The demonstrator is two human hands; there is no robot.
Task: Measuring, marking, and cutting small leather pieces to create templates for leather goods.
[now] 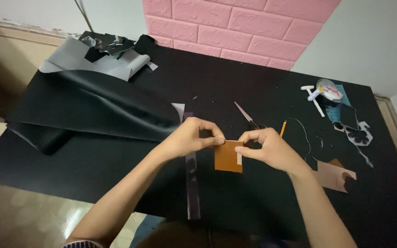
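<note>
Brown square of card (226, 157) sits just above the black tabletop (93, 170) near the middle of its near edge, held by both hands at its top edge. A pale strip runs down the card's right side. The left hand (194, 136) pinches the top left corner between thumb and forefinger, fingers closed on it. The right hand (267, 146) is clamped on the top right corner, thumb in front over the pale strip. The 2 hands are close together, fingertips almost meeting above the card.

Under the left wrist a long, narrow grey glossy strip (192, 183) lies on the tabletop and runs to the near edge. Toward the right edge, just beside the right forearm, lies a pinkish-tan cut piece of sheet (334, 175) with a notch in it.

Just beyond the hands lie slim metal scissors (246, 115), tip pointing to the far left, and an orange pencil (282, 129) near the right hand. A thin thread or sliver (302, 131) curls beside the pencil. To the left, a large black glossy sheet (83, 108) is folded over itself and fills the left half of the tabletop.

At the far right corner are a roll of clear tape (329, 90), a white T-shaped tool (313, 97) and a black cut-out piece with petal-shaped holes (358, 134). At the far left corner lies a grey sheet (93, 62) with black scraps on it.
</note>
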